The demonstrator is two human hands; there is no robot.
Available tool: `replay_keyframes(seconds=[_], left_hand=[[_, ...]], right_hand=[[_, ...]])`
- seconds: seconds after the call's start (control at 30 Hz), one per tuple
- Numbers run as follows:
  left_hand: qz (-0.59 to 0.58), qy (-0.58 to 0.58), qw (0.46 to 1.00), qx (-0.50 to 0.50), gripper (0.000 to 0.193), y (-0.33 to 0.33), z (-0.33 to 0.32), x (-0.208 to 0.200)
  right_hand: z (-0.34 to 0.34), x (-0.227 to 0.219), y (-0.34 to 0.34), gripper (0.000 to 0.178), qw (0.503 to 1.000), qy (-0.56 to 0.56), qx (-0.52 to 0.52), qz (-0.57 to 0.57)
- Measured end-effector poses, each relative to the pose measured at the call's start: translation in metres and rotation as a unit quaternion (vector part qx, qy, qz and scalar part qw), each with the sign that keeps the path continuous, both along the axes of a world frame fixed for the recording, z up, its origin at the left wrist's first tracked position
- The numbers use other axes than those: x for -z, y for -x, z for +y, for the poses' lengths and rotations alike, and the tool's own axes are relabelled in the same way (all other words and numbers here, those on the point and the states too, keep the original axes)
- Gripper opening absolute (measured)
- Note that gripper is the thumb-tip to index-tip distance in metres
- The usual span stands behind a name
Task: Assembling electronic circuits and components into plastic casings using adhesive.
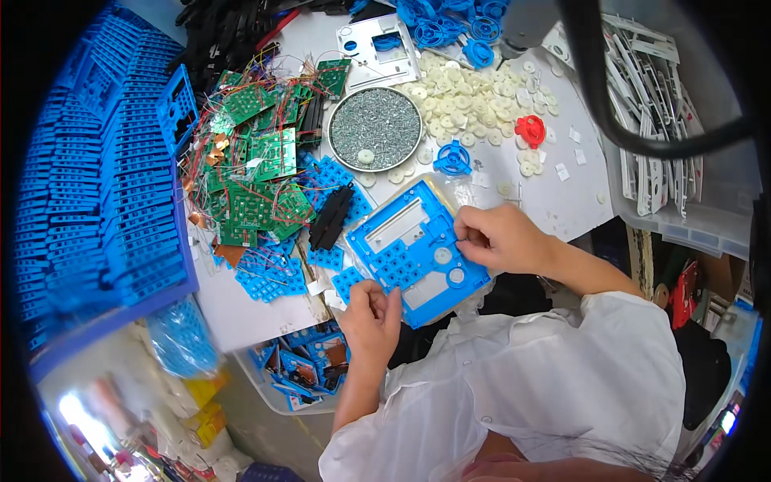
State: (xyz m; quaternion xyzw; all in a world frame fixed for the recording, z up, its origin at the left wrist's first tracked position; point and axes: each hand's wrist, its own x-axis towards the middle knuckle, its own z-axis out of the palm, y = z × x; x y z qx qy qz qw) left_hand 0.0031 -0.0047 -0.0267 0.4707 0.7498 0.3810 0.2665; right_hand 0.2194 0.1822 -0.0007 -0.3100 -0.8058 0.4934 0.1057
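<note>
A blue plastic housing (436, 283) lies tilted at the table's front edge, with a blue rubber keypad (395, 265) set into its middle and a pale round disc (442, 255) beside that. My left hand (372, 320) is closed at the housing's lower left edge, thumb and fingers together. My right hand (502, 238) is pinched over the right edge of the housing; whatever its fingertips hold is hidden. Just left of the housing are black plastic strips (331, 217) and a loose blue keypad (347, 281).
Green circuit boards (255, 205) with thin wires pile up on the left. A round tray of small metal parts (328, 128) stands behind the housing, near cream discs (458, 96). Stacked blue housings (120, 185) fill the far left. A dark curved arm (598, 88) overhangs the right.
</note>
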Motion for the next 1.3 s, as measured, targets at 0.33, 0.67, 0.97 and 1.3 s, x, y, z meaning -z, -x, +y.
replay_keyframes(seconds=[0.33, 0.67, 0.97, 1.3], left_hand=[[0.029, -0.048, 0.997, 0.049, 0.017, 0.011, 0.011, 0.001], [-0.031, 0.019, 0.999, 0.027, 0.018, 0.02, 0.007, -0.01], [0.44, -0.126, 0.882, -0.114, 0.034, 0.162, 0.088, -0.053], [-0.365, -0.213, 0.888, -0.179, 0.011, 0.181, 0.088, -0.095]], right_hand=[[-0.013, 0.001, 0.005, 0.017, 0.989, -0.148, -0.012, -0.004], [0.009, -0.034, 0.012, 0.021, 0.988, -0.087, -0.069, -0.106], [0.034, -0.063, 0.016, 0.035, 0.975, 0.009, 0.088, 0.203], [0.028, -0.05, 0.01, 0.026, 0.983, 0.015, 0.039, 0.181]])
